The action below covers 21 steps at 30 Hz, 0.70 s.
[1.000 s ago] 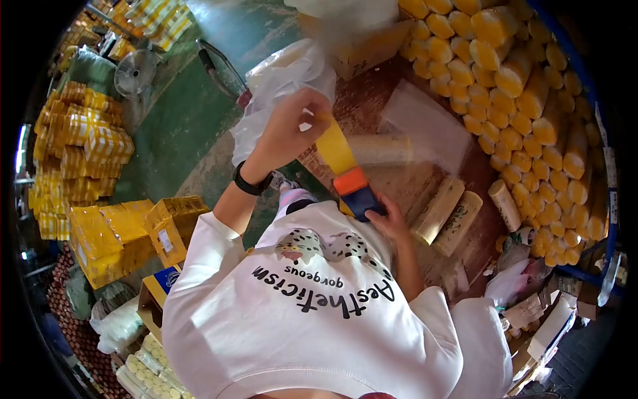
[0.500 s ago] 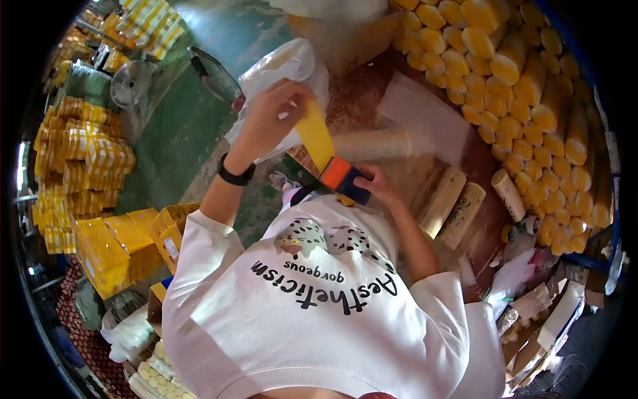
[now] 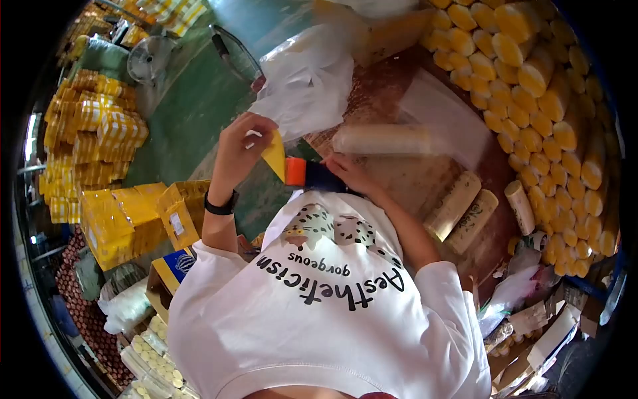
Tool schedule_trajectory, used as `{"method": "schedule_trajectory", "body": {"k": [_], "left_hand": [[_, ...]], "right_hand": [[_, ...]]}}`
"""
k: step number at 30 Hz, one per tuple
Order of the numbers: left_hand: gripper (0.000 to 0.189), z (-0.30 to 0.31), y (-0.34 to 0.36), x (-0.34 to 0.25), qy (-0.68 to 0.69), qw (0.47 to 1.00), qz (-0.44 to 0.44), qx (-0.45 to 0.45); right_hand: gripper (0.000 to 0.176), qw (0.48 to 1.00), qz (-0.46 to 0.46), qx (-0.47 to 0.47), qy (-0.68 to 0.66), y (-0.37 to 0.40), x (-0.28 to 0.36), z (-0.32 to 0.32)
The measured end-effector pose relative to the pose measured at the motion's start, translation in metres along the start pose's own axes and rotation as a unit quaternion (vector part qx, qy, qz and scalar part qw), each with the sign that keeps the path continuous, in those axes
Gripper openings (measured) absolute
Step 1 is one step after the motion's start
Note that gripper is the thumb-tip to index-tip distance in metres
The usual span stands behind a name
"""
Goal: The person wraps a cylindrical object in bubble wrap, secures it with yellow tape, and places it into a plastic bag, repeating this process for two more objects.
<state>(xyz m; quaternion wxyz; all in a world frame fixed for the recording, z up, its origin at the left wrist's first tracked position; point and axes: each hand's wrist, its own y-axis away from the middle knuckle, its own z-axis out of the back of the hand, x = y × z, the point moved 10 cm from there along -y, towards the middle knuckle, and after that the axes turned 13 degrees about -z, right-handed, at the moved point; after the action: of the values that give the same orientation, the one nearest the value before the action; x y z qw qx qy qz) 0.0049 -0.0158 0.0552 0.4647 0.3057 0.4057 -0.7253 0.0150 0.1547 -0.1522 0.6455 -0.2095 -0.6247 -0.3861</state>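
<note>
My left hand (image 3: 244,145), a black band on its wrist, pinches the free end of a yellow strip of tape (image 3: 274,157). That strip runs down to a tape dispenser (image 3: 312,175) with an orange front and a dark blue body. My right hand (image 3: 351,174) grips the dispenser from its right side, close to the front of my white shirt. Just beyond my hands lies a crumpled white plastic bag (image 3: 306,93). A wrapped, pale cylindrical roll (image 3: 389,139) sits past my right hand, partly blurred.
Wrapped rolls with yellow ends (image 3: 525,100) are stacked high on the right. Two pale rolls (image 3: 454,205) lie on the work surface at right. Yellow taped cartons (image 3: 126,223) stand at left, with a fan (image 3: 150,60) farther back. An open-topped box (image 3: 392,36) is at the far side.
The tape dispenser and both hands have moved left and the dispenser has turned more level. The visible tape strip is shorter. The whole view has shifted slightly.
</note>
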Motion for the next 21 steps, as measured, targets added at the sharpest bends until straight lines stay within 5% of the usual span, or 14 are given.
{"method": "schedule_trajectory", "body": {"k": [3,6,9,15,18,21], "left_hand": [[0.021,0.011,0.018,0.011,0.056,0.996,0.044,-0.058],[0.022,0.031,0.026,0.009,0.04,0.993,0.019,-0.113],[0.024,0.037,0.026,-0.019,-0.087,0.985,-0.02,-0.146],[0.032,0.022,0.004,-0.04,0.081,0.97,0.006,-0.227],[0.034,-0.017,-0.018,-0.025,0.06,0.991,-0.005,-0.121],[0.026,-0.067,-0.06,-0.019,0.037,0.99,-0.132,-0.017]], "right_hand": [[0.035,0.999,-0.016,0.042,0.014,0.009,-0.005,0.002],[0.043,0.972,-0.16,0.172,0.026,0.027,0.015,0.0],[0.046,0.988,-0.105,0.094,0.059,0.039,0.03,0.027],[0.043,0.99,-0.088,-0.044,0.097,0.108,0.049,0.076],[0.043,0.976,-0.177,-0.107,0.075,0.14,0.038,0.084],[0.039,0.949,-0.297,-0.106,0.011,0.163,-0.002,0.072]]}}
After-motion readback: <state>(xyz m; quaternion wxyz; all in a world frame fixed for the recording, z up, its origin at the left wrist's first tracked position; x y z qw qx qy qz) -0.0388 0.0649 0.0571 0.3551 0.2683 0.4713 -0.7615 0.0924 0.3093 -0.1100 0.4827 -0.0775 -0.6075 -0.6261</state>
